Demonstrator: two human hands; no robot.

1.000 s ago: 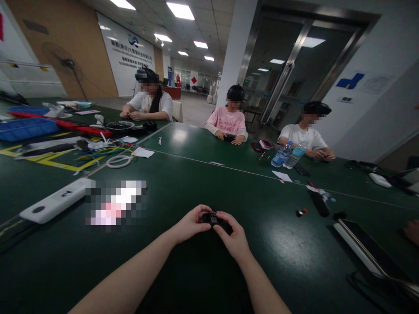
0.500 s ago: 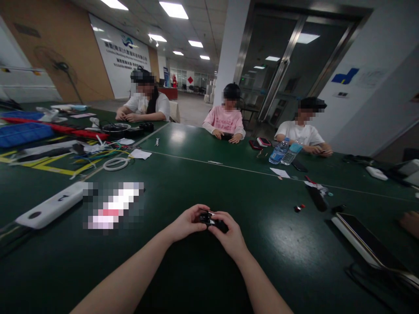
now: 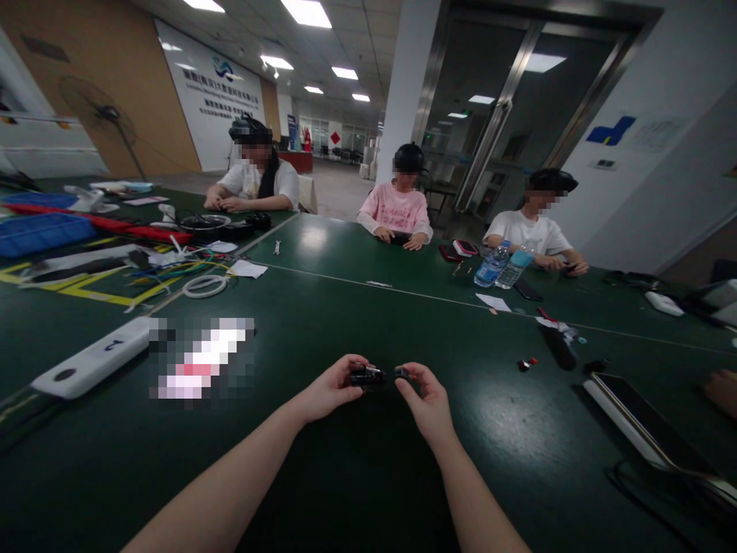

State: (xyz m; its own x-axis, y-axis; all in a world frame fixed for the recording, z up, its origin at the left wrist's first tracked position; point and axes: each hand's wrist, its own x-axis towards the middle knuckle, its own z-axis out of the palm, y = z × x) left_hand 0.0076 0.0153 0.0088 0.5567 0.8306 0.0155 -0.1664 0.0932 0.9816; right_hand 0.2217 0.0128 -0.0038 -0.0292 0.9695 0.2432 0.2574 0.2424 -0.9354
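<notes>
Above the green table (image 3: 368, 322), my left hand (image 3: 334, 392) grips a dark, short, roughly cylindrical object (image 3: 368, 376) with a shiny strip along its top. Its exact kind is too small and dark to make out. Across a narrow gap, my right hand (image 3: 429, 399) pinches a small black piece (image 3: 401, 373) between thumb and fingers. The two black parts are apart, with their ends facing each other. My fingers hide part of each one.
To the left lie a white power strip (image 3: 97, 357) and a blurred-out bright phone-like thing (image 3: 207, 357). Cables, tools and a blue tray (image 3: 43, 234) fill the far left. A phone on a white box (image 3: 645, 422) is at right. Bottles (image 3: 492, 265) stand near several seated people.
My right hand has moved right, away from my left, carrying the small black piece off the dark object. Half a second ago both hands were together on it.
</notes>
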